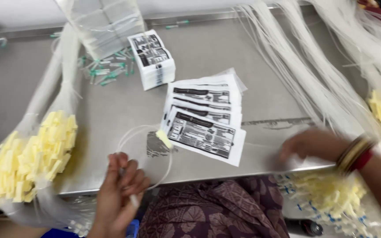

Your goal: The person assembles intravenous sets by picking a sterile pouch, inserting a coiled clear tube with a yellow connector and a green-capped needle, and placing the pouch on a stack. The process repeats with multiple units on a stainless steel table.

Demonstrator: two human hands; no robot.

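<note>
Nearest the camera, left hand (117,194) fingers pinch a loop of clear tubing (144,145) with a yellow connector (164,139), at the table (111,110) front edge. Right hand (311,143), blurred, rests near that edge; its grip cannot be told. Printed leaflets (203,128) lie between, bare steel around them.

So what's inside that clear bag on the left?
The clear bag holds a bundle of pale yellow plastic pieces joined to thin clear tubes running up through its neck. Those deeper in the bundle are hidden by the outer ones.
</note>
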